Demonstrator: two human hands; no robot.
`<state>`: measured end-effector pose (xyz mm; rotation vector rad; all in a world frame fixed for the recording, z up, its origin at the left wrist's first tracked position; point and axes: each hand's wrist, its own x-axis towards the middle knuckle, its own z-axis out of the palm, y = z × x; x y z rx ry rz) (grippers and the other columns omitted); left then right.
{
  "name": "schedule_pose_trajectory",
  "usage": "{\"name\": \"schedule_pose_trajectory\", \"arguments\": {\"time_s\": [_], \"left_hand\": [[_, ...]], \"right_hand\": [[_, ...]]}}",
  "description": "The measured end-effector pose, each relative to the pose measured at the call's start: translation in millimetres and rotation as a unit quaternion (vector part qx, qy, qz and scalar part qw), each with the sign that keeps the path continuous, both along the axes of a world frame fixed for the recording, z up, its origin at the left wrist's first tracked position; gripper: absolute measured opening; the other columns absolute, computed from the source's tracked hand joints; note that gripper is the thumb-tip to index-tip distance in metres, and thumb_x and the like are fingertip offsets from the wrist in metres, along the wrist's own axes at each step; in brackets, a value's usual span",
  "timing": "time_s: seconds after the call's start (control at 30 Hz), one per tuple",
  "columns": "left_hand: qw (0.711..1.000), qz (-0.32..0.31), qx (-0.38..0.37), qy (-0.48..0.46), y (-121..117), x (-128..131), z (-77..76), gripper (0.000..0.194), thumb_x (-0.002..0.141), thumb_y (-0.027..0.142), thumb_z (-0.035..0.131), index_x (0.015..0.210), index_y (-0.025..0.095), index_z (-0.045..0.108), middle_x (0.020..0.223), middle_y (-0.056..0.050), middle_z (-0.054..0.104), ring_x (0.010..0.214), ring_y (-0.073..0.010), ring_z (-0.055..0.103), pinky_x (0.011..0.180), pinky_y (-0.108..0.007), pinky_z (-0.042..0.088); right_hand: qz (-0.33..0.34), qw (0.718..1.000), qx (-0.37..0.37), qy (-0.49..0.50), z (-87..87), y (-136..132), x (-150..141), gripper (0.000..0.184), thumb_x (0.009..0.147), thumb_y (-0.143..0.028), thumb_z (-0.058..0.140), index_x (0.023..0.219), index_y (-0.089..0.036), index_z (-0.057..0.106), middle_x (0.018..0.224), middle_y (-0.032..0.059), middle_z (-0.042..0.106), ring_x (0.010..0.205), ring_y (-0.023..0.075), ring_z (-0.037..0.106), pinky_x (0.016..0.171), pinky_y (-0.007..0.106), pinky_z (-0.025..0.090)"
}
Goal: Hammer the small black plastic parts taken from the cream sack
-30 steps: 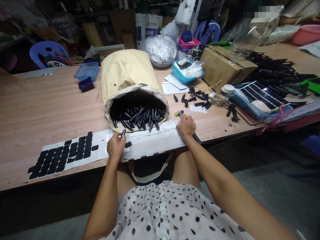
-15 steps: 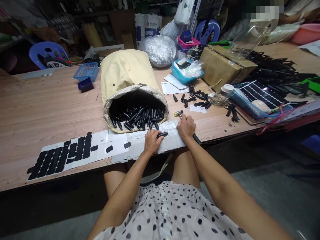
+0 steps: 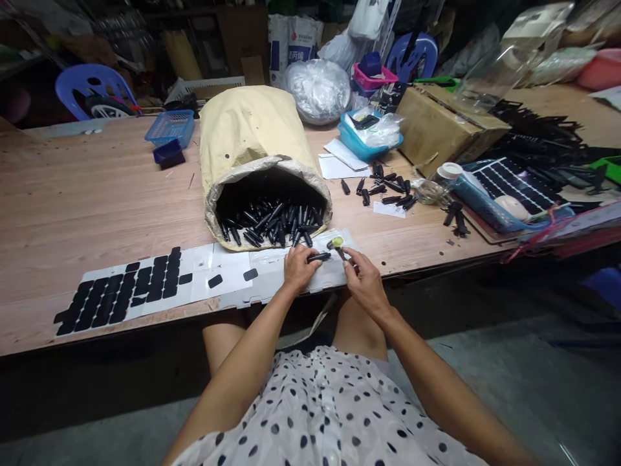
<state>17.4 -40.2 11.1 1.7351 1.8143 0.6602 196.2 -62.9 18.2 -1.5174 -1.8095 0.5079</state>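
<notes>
My left hand [image 3: 299,266] is closed on a slim black plastic part [image 3: 319,257], held low over a pale board [image 3: 317,279] at the table's front edge. Fingers of my right hand [image 3: 362,278] wrap the handle of a small hammer [image 3: 336,243] with a yellowish head. That head is just above and beside the black part; whether they touch I cannot tell. Behind my hands a cream sack [image 3: 257,123] lies on its side, its mouth towards me, with many similar black parts [image 3: 279,223] inside.
Left of my hands lies a sheet of black stickers [image 3: 114,294]. Loose black parts [image 3: 392,184] are scattered on the right, before a cardboard box [image 3: 441,133]. A blue basket [image 3: 169,127] stands at the left, a turquoise basket [image 3: 366,150] behind the loose parts.
My right hand has swung the hammer left and turned it, bringing its head close to the black part. My left hand keeps its hold on that part. The view has shifted slightly.
</notes>
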Motion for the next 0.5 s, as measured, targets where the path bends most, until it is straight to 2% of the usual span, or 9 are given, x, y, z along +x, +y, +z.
{"name": "schedule_pose_trajectory", "arguments": {"time_s": [0.17, 0.33, 0.5], "left_hand": [[1.000, 0.001, 0.006, 0.008, -0.1, 2.1, 0.9, 0.017, 0.084, 0.026, 0.069, 0.098, 0.030, 0.077, 0.102, -0.003, 0.067, 0.107, -0.0244, 0.055, 0.097, -0.038, 0.043], [1.000, 0.004, 0.007, 0.015, 0.6, 3.9, -0.6, 0.017, 0.084, 0.026, 0.068, 0.099, 0.029, 0.077, 0.102, -0.003, 0.067, 0.107, -0.0243, 0.055, 0.097, -0.039, 0.043], [1.000, -0.005, 0.006, 0.016, 0.9, 3.7, -1.4, 0.018, 0.085, 0.026, 0.067, 0.101, 0.029, 0.076, 0.103, -0.003, 0.067, 0.108, -0.0243, 0.054, 0.098, -0.038, 0.043]], "right_hand": [[-0.008, 0.999, 0.042, -0.021, -3.7, -16.4, -10.0, 0.039, 0.097, -0.026, 0.039, 0.126, -0.023, 0.065, 0.111, 0.0092, 0.071, 0.104, 0.0212, 0.065, 0.093, 0.035, 0.052], [0.001, 0.999, 0.034, -0.030, -9.7, -14.1, -8.3, 0.039, 0.096, -0.024, 0.040, 0.124, -0.023, 0.066, 0.109, 0.0094, 0.071, 0.100, 0.0215, 0.066, 0.093, 0.036, 0.053], [0.009, 0.998, 0.054, -0.024, -5.4, -14.1, -11.9, 0.039, 0.097, -0.026, 0.038, 0.126, -0.023, 0.065, 0.112, 0.0099, 0.071, 0.103, 0.0218, 0.065, 0.095, 0.037, 0.052]]}}
